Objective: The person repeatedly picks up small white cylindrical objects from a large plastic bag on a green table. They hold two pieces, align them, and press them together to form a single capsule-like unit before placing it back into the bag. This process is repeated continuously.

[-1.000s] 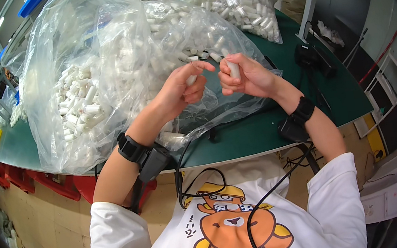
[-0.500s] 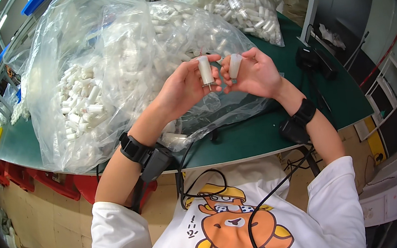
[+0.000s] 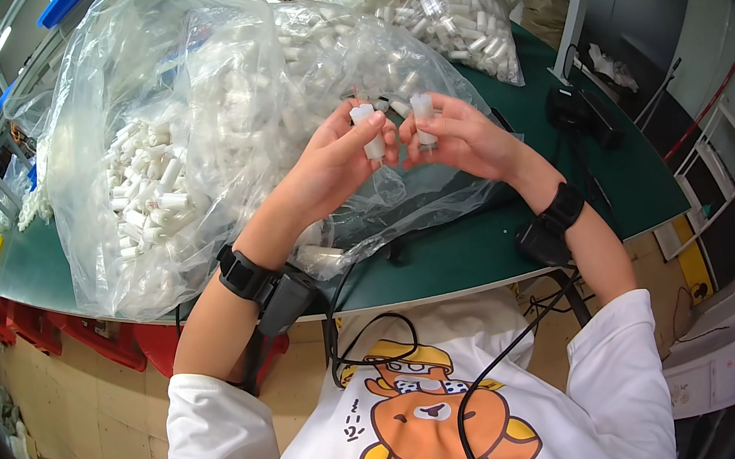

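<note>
White, plastic-looking left cylinder [image 3: 373, 147] pinched in left hand [image 3: 332, 162]; right cylinder [image 3: 422, 109] pinched in right hand [image 3: 472, 143]. Fingers closed, pieces side by side, apart, over near part of crinkled clear bag [image 3: 230, 81]. Step looks like two-piece handling; next move calls for light, steady grip. Matching cylinder pile [image 3: 147, 188] left; smooth green surface [image 3: 463, 259] beneath.

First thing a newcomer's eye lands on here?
Probably the big clear plastic bag spread over the left and middle of the green table, bulging with small white cylinders. Next, in front of it, the left hand and right hand, each gripping one white cylinder upright. Lower centre, the orange cartoon bear on the white shirt also stands out, upside down.
</note>
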The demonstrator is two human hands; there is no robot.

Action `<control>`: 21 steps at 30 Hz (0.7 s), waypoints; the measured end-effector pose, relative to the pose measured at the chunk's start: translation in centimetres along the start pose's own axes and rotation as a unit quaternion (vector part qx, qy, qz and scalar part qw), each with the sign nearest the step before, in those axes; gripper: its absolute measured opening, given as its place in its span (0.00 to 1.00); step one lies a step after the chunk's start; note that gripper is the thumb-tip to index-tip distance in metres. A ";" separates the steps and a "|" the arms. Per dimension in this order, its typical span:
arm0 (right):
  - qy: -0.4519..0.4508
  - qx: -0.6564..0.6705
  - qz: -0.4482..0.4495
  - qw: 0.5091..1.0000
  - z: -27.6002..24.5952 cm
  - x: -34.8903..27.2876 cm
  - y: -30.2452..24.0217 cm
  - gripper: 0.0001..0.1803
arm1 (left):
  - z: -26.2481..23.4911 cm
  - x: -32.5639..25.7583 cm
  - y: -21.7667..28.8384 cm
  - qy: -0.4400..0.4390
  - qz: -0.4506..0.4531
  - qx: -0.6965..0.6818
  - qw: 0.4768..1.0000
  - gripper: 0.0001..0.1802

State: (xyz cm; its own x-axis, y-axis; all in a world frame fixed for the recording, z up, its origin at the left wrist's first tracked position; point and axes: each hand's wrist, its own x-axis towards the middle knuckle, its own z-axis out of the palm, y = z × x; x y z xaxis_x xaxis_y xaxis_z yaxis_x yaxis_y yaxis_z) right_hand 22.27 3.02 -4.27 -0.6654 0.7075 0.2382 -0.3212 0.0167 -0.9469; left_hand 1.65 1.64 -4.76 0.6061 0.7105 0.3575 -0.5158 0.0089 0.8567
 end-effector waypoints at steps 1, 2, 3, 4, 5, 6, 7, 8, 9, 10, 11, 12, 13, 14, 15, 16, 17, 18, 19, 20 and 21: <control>-0.006 0.000 0.001 1.000 -0.2 0.0 0.0 0.11 | 0.2 -0.1 0.2 0.013 -0.010 0.009 1.000 0.07; -0.013 0.000 0.003 1.000 -0.5 0.0 0.0 0.11 | 0.6 -0.2 0.4 0.027 -0.020 0.019 0.999 0.07; -0.019 0.000 0.004 1.000 -0.6 0.0 0.0 0.11 | 0.8 -0.2 0.5 0.041 -0.031 0.029 0.998 0.07; -0.020 -0.001 0.008 1.000 -0.6 0.0 0.0 0.11 | 0.8 -0.2 0.5 0.042 -0.036 0.033 0.998 0.07; -0.021 -0.004 0.012 1.000 -0.5 0.0 -0.1 0.10 | 0.7 -0.2 0.4 0.042 -0.040 0.036 0.998 0.07; -0.022 -0.006 0.016 1.000 -0.4 0.0 -0.1 0.10 | 0.6 -0.3 0.3 0.043 -0.044 0.040 0.997 0.07; -0.022 -0.001 0.016 1.000 -0.4 0.0 0.0 0.10 | 0.5 -0.3 0.2 0.042 -0.045 0.036 0.997 0.07; -0.022 0.005 0.016 1.000 -0.6 0.0 0.1 0.09 | 0.5 -0.2 0.2 0.041 -0.045 0.032 0.998 0.07; -0.022 0.010 0.016 1.000 -0.6 0.1 0.2 0.09 | 0.4 -0.2 0.1 0.039 -0.046 0.028 0.998 0.07; -0.025 0.013 0.018 0.999 -0.7 0.0 0.2 0.09 | 0.4 -0.2 0.1 0.044 -0.053 0.026 0.997 0.07; -0.028 0.016 0.020 0.999 -0.7 0.0 0.2 0.08 | 0.5 -0.2 0.2 0.050 -0.060 0.024 0.997 0.07; -0.032 0.020 0.023 0.999 -0.7 0.0 0.1 0.08 | 0.5 -0.2 0.2 0.055 -0.066 0.021 0.996 0.07; -0.025 0.019 0.026 0.999 -0.5 0.0 0.1 0.07 | 0.6 -0.2 0.2 0.053 -0.067 0.013 0.996 0.08; -0.017 0.017 0.029 0.999 -0.3 0.0 0.0 0.07 | 0.6 -0.2 0.2 0.050 -0.067 0.005 0.996 0.10; -0.009 0.016 0.032 0.999 -0.2 -0.1 0.0 0.07 | 0.6 -0.2 0.3 0.046 -0.068 -0.004 0.997 0.11; -0.004 0.015 0.036 0.999 0.0 -0.1 -0.2 0.07 | 0.4 -0.2 0.3 0.044 -0.071 0.003 0.996 0.12; 0.000 0.015 0.040 0.999 0.1 -0.2 -0.3 0.07 | 0.1 -0.3 0.3 0.044 -0.074 0.010 0.996 0.13; 0.003 0.014 0.043 0.999 0.2 -0.2 -0.4 0.08 | 0.0 -0.3 0.3 0.043 -0.076 0.017 0.996 0.15; -0.002 0.009 0.043 0.999 0.0 -0.1 -0.3 0.09 | 0.1 -0.3 0.4 0.051 -0.079 0.026 0.995 0.14; -0.007 0.004 0.042 0.999 -0.2 0.0 -0.3 0.11 | 0.3 -0.3 0.5 0.059 -0.083 0.035 0.994 0.14; -0.012 -0.001 0.041 0.999 -0.5 0.0 -0.2 0.12 | 0.4 -0.3 0.6 0.066 -0.086 0.045 0.993 0.13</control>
State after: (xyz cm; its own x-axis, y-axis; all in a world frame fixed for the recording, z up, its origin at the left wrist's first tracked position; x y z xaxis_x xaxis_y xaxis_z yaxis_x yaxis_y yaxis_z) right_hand 22.67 3.32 -4.14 -0.7050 0.6895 0.1658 -0.2649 -0.0391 -0.9635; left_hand 1.42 1.18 -4.24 0.5935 0.7896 0.1560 -0.3518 0.0802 0.9326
